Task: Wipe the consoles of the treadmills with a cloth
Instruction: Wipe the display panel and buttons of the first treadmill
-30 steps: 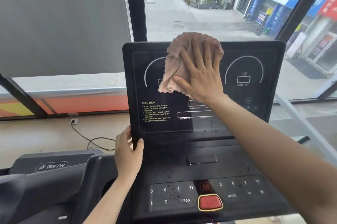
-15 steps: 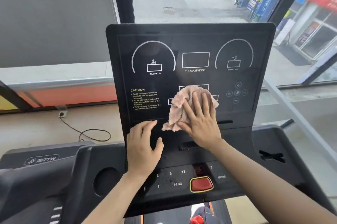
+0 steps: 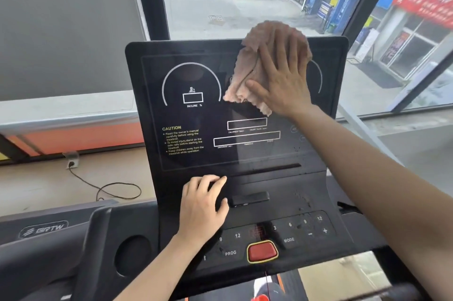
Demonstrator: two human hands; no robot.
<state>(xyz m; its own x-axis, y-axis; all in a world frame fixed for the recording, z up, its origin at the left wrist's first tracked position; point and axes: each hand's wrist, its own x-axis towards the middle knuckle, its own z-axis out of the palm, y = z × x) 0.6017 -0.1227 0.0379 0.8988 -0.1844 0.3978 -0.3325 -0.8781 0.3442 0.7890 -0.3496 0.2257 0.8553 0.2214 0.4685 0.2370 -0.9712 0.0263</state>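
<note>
With our right hand spread flat, pressing the cloth on the console top, and left hand open, bracing below, we should sweep with even, overlapping pressure.

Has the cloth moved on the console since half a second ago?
Yes. The cloth went up and right, from the small boxes beside the CAUTION text to the console's top edge.
</note>
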